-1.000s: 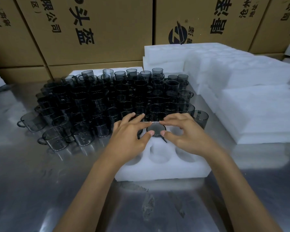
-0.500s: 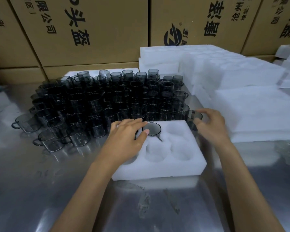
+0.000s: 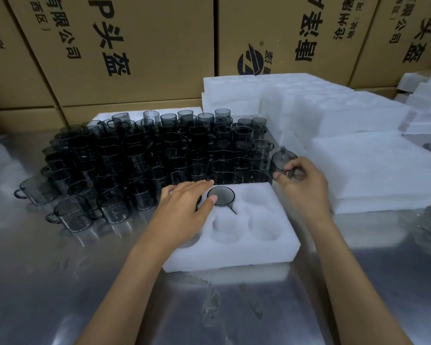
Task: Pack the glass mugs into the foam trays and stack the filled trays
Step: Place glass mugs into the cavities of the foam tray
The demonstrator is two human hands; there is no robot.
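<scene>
A white foam tray (image 3: pixel 279 247) with round pockets lies in front of me on the metal table. One smoky glass mug (image 3: pixel 220 196) sits in its back middle pocket. My left hand (image 3: pixel 184 210) lies flat over the tray's left side, fingers straight, thumb beside that mug. My right hand (image 3: pixel 302 185) pinches another glass mug (image 3: pixel 281 161), tilted and lifted just past the tray's back right corner. A dense crowd of several dark glass mugs (image 3: pixel 144 158) stands behind the tray.
Stacks of white foam trays (image 3: pixel 373 165) fill the right side and the back (image 3: pixel 234 90). Cardboard boxes (image 3: pixel 135 46) wall off the rear. Loose mugs (image 3: pixel 70 215) stand at the near left. The metal table (image 3: pixel 60 282) reaches toward me.
My right hand left the seated mug, reached right to the mugs' edge, then gripped and lifted one. My left hand stayed flat on the tray.
</scene>
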